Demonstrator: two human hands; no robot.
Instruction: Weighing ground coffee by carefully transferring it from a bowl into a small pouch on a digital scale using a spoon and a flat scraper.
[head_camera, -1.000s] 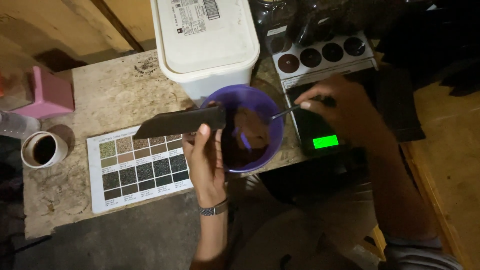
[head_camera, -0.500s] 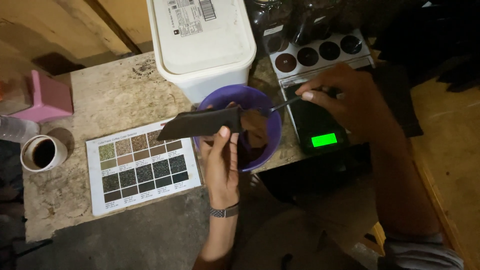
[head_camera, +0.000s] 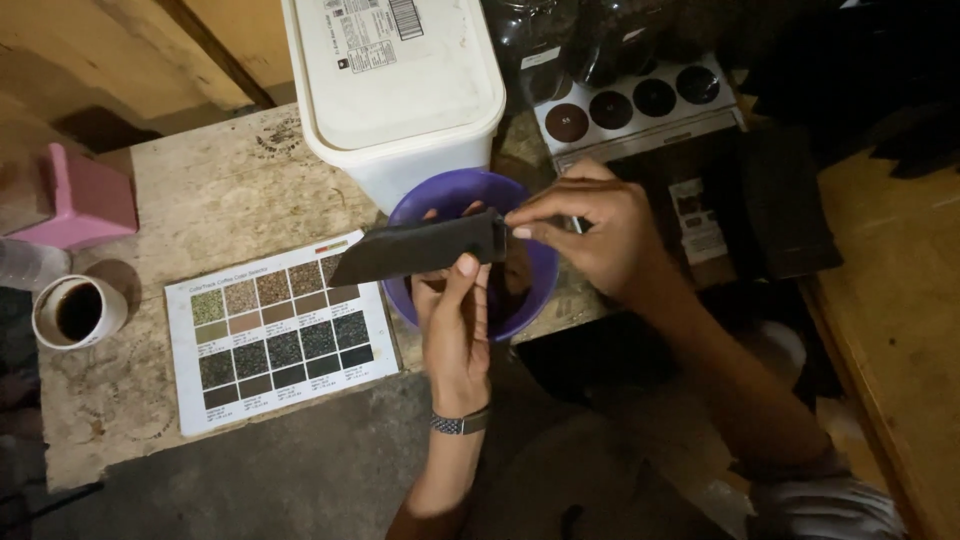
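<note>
Two bare hands meet over a purple bowl at the front edge of a worn wooden desk. Between them they hold a flat, dark pouch, lying almost level and pointing left, above the bowl's near rim. Left hand comes up from below, palm toward the viewer, its fingers closed under the pouch and its thumb pressed on the lower edge; a dark band sits on that wrist. Right hand reaches in from the right and pinches the pouch's right end between thumb and fingertips. Dark brown contents show inside the bowl.

Just behind the bowl stands a large white lidded tub with a printed label on top. Left of the hands a laminated colour chart lies flat on the desk, showing rows of small squares from greenish to near black. Farther left sits a white cup of dark liquid, and beyond it a pink block. Behind the right hand a pale tray holds round dark samples in a row.
</note>
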